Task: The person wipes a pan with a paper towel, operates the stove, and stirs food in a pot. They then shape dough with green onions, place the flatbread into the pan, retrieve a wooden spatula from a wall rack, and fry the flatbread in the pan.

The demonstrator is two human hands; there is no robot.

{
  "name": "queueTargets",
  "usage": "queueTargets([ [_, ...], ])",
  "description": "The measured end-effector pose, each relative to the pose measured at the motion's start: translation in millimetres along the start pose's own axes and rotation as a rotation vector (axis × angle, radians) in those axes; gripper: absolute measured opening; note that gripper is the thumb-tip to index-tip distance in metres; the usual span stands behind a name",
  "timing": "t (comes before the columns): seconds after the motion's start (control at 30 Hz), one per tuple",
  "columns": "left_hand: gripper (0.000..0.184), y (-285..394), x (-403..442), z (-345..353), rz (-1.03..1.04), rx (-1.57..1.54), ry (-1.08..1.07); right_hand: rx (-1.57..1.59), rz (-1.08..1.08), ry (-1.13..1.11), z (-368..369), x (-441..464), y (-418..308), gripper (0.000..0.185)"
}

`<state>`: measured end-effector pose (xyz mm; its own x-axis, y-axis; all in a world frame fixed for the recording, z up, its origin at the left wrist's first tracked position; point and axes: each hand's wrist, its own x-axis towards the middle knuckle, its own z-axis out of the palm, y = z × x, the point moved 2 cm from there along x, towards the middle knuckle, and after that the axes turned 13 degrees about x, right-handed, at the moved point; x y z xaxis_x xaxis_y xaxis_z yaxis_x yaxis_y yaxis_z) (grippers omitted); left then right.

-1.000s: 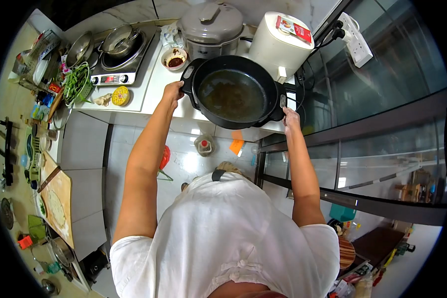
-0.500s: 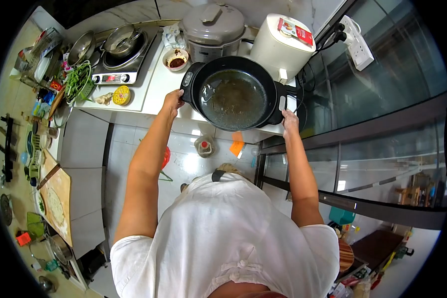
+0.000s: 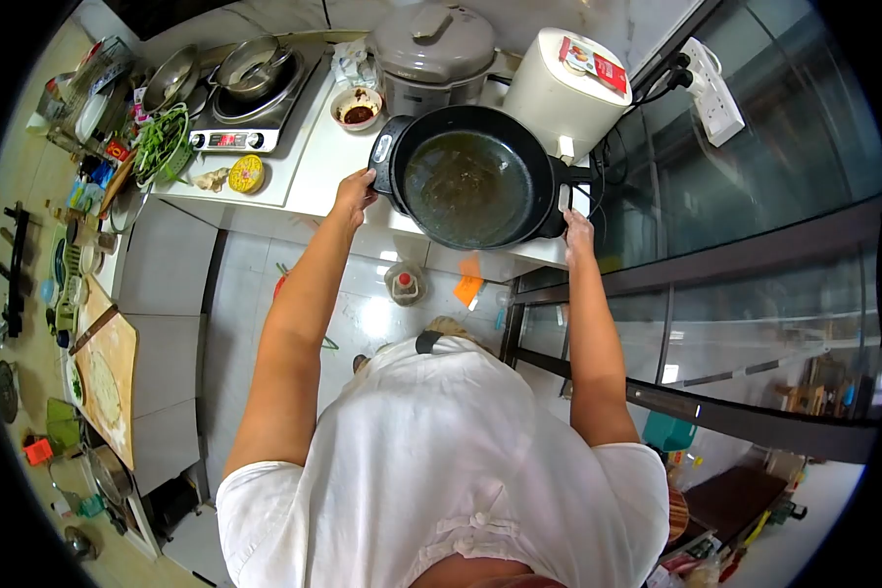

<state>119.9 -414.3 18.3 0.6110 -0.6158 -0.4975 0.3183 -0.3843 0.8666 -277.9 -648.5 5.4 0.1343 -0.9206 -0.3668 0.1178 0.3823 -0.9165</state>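
Note:
A wide black pan [image 3: 427, 201] with two side handles is held at the front of the white counter. A thin layer of yellowish liquid [image 3: 470, 186] with darker bits covers its bottom. My left hand [image 3: 355, 193] grips the left handle, thumb on top. On the opposite side, my right hand [image 3: 578, 235] has its fingers closed at the right handle, partly hidden beneath it. Behind the pan are a grey pressure cooker [image 3: 431, 54] and a cream-coloured appliance [image 3: 549, 98]. Just beyond the left handle sits a small bowl [image 3: 356, 108] with dark red sauce.
An induction cooker [image 3: 233, 140] carrying a metal pot [image 3: 248, 67] stands to the left. Greens [image 3: 163, 145], ginger [image 3: 211, 180] and a yellow round container [image 3: 246, 173] lie before it. A jug [image 3: 404, 283] rests on the floor. Glass panels [image 3: 735, 147] border the right.
The whole view has shifted slightly, with counter, pan and hands appearing a little further right. The liquid's surface looks different. Both hands keep hold of the handles.

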Motion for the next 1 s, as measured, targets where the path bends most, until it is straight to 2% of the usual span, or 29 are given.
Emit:
queueTargets([
  [0.13, 0.021, -4.4, -13.6, 1.1, 0.069, -0.057, 0.043, -0.172, -0.135, -0.061, -4.7, 1.5, -6.3, 0.034],
  [0.17, 0.018, -8.3, -16.6, -3.1, 0.122, -0.060, 0.008, -0.258, -0.231, 0.006, -4.4, -8.8, -13.3, 0.030],
  [0.2, 0.019, -12.1, -22.8, -5.7, 0.130, -0.117, 0.023, -0.566, -0.405, -0.007, -9.2, -8.7, -21.1, 0.030],
  [0.23, 0.023, -40.5, -3.4, -15.6, 0.117, -0.164, 0.008, -0.639, -0.485, 0.063, -9.1, -20.2, -29.4, 0.033],
  [0.27, 0.028, -40.0, -26.2, -20.3, 0.077, -0.169, 0.090, -0.613, -0.647, 0.010, 2.7, -43.8, -43.8, 0.034],
  [0.3, 0.031, -55.1, -32.0, -28.1, 0.071, -0.225, 0.100, -0.708, -0.634, 0.051, 24.7, -75.8, -63.9, 0.034],
  [0.33, 0.030, -73.2, -38.4, -39.0, 0.086, -0.310, 0.109, -0.719, -0.875, 0.014, 31.5, -82.2, -62.8, 0.032],
  [0.37, 0.027, -77.6, -57.7, -52.5, 0.040, -0.286, 0.125, -0.781, -0.888, 0.092, 43.5, -95.3, -61.3, 0.035],
  [0.4, 0.024, -88.8, -75.6, -68.8, 0.059, -0.314, 0.163, -0.782, -0.985, 0.009, 56.3, -106.1, -57.7, 0.035],
  [0.43, 0.023, -105.8, -87.3, -82.4, -0.007, -0.363, 0.208, -0.778, -1.079, -0.064, 69.8, -112.6, -52.3, 0.035],
  [0.53, 0.020, -161.1, -135.8, -137.3, -0.118, -0.429, 0.363, -0.628, -1.048, -0.413, 136.1, -154.3, -22.1, 0.032],
  [0.63, 0.019, -215.9, -187.9, -199.8, -0.248, -0.502, 0.513, -0.615, -1.092, -0.720, 219.9, -221.4, 14.8, 0.029],
  [0.7, 0.020, -233.4, -237.7, -238.2, -0.265, -0.568, 0.599, -0.570, -1.142, -0.886, 272.1, -258.2, 47.3, 0.028],
  [0.77, 0.020, -278.1, -259.1, -281.4, -0.253, -0.598, 0.627, -0.442, -0.874, -1.033, 324.5, -319.8, 68.0, 0.026],
  [0.9, 0.025, -284.6, -339.3, -342.5, -0.224, -0.711, 0.779, -0.277, -0.663, -1.274, 417.8, -419.9, 121.1, 0.022],
  [0.97, 0.029, -297.2, -372.2, -372.0, -0.218, -0.760, 0.824, -0.160, -0.463, -1.352, 458.5, -474.9, 142.9, 0.018],
  [1.0, 0.032, -304.8, -391.4, -385.4, -0.198, -0.783, 0.840, -0.140, -0.535, -1.417, 477.9, -501.5, 152.1, 0.015],
])
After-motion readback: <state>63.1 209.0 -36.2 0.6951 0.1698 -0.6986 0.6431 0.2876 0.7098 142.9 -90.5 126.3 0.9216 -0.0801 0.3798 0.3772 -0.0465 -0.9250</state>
